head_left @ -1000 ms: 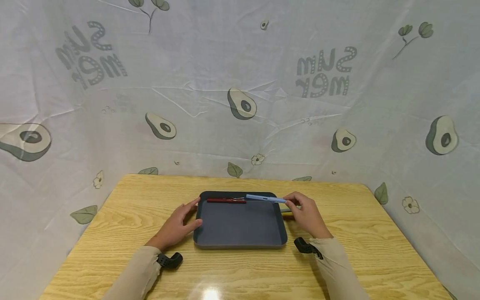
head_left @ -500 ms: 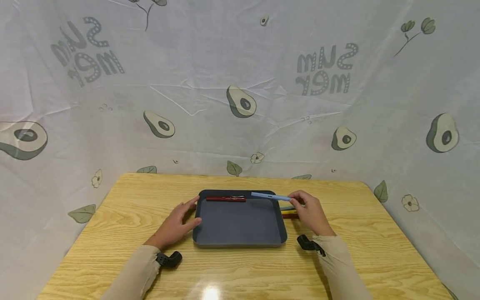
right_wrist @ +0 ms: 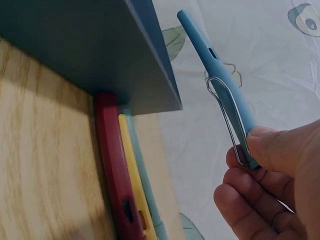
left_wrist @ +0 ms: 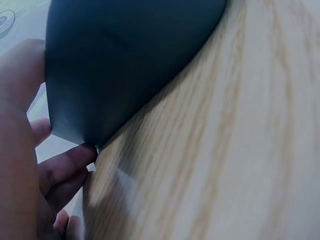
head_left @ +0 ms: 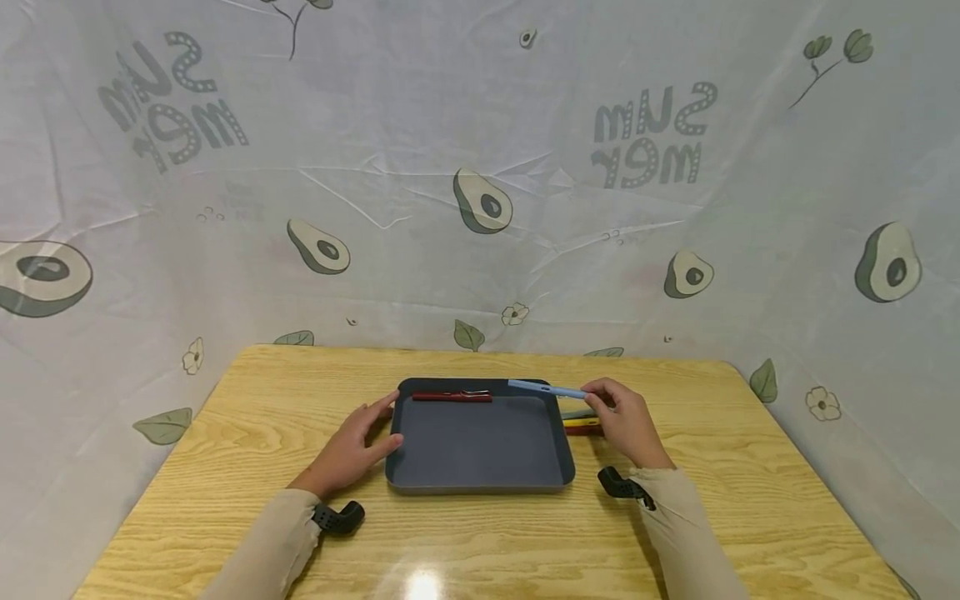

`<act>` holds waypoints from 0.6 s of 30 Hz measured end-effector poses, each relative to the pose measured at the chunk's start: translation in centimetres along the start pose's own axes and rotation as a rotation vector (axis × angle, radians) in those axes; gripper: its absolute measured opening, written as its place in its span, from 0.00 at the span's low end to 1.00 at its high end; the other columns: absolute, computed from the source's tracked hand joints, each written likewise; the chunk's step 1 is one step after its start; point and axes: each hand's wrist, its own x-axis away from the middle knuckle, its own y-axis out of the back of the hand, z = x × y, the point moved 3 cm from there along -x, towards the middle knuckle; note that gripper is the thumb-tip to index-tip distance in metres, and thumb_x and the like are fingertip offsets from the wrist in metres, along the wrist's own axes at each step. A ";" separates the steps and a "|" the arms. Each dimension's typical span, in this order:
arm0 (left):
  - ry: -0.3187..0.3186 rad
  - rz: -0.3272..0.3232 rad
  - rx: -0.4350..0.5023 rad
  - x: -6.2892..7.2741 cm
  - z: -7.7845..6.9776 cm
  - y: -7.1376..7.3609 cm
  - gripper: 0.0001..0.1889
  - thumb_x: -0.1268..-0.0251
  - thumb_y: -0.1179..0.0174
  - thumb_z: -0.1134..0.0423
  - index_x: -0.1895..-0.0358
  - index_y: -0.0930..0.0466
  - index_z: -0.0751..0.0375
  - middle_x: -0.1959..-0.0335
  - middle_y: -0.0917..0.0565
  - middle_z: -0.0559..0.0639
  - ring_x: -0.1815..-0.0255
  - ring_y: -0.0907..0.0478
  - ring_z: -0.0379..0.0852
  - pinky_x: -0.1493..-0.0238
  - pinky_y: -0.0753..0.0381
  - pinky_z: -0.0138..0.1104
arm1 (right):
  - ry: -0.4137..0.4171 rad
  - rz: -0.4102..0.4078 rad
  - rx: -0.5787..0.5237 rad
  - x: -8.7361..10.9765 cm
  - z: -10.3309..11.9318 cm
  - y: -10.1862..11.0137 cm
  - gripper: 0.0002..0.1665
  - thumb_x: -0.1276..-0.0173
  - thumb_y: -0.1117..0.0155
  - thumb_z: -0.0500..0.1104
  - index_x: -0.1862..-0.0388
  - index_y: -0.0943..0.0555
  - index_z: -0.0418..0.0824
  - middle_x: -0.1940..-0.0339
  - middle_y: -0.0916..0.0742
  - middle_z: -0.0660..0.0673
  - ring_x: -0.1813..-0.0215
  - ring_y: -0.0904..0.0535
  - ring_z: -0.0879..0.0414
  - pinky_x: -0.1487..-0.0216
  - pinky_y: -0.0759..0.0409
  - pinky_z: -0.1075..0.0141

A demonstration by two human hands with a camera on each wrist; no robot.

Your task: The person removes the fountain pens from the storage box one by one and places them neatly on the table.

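My right hand pinches one end of a light blue pen between thumb and fingertips. The pen slants over the back right corner of a dark grey tray; its wire clip shows in the right wrist view. A dark red pen lies inside the tray along the back wall. My left hand rests against the tray's left side with fingers and thumb spread, touching the wall and rim. Beside the tray's right wall lie a red pen, a yellow pen and a teal pen.
A wooden table bears the tray and pens. Behind it hangs a pale cloth printed with avocados and leaves. Each sleeve carries a black wrist mount, one left mount and one right mount.
My right hand has moved slightly right with the blue pen, drawing it away from the red pen in the tray. More of the yellow pen shows. My left hand stays at the tray.
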 end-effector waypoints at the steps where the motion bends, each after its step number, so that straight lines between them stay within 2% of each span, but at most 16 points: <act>1: 0.004 0.000 -0.003 0.0 0.0 0.0 0.40 0.25 0.38 0.47 0.16 0.44 0.49 0.29 0.24 0.57 0.24 0.34 0.60 0.17 0.55 0.58 | -0.002 -0.002 -0.001 0.0 0.0 0.0 0.08 0.21 0.39 0.38 0.49 0.15 0.40 0.58 0.12 0.37 0.58 0.17 0.39 0.67 0.22 0.65; 8: 0.011 -0.008 -0.003 0.4 0.2 -0.1 0.39 0.24 0.39 0.47 0.16 0.45 0.47 0.30 0.24 0.57 0.23 0.36 0.62 0.18 0.54 0.62 | 0.017 -0.055 0.019 -0.2 0.2 0.1 0.08 0.21 0.38 0.37 0.49 0.14 0.39 0.58 0.11 0.39 0.59 0.16 0.44 0.65 0.21 0.64; 12: 0.006 -0.010 0.001 0.4 0.1 -0.2 0.39 0.24 0.39 0.47 0.16 0.44 0.46 0.30 0.24 0.57 0.23 0.36 0.63 0.19 0.53 0.62 | 0.026 -0.117 0.045 -0.2 0.1 0.3 0.09 0.22 0.38 0.36 0.48 0.13 0.37 0.56 0.11 0.40 0.59 0.16 0.48 0.63 0.19 0.65; 15: 0.000 -0.010 -0.001 0.3 0.0 -0.2 0.39 0.24 0.39 0.47 0.16 0.44 0.47 0.30 0.24 0.58 0.24 0.35 0.63 0.19 0.53 0.63 | 0.020 -0.168 0.046 -0.1 -0.2 0.5 0.10 0.22 0.38 0.36 0.48 0.13 0.36 0.56 0.11 0.39 0.62 0.16 0.46 0.66 0.19 0.66; 18: -0.002 -0.008 -0.008 0.2 0.1 -0.2 0.39 0.24 0.39 0.47 0.16 0.44 0.47 0.29 0.24 0.58 0.24 0.35 0.62 0.19 0.52 0.63 | -0.024 -0.206 0.037 0.0 -0.8 0.7 0.11 0.22 0.38 0.36 0.46 0.13 0.36 0.56 0.11 0.38 0.65 0.17 0.45 0.70 0.21 0.69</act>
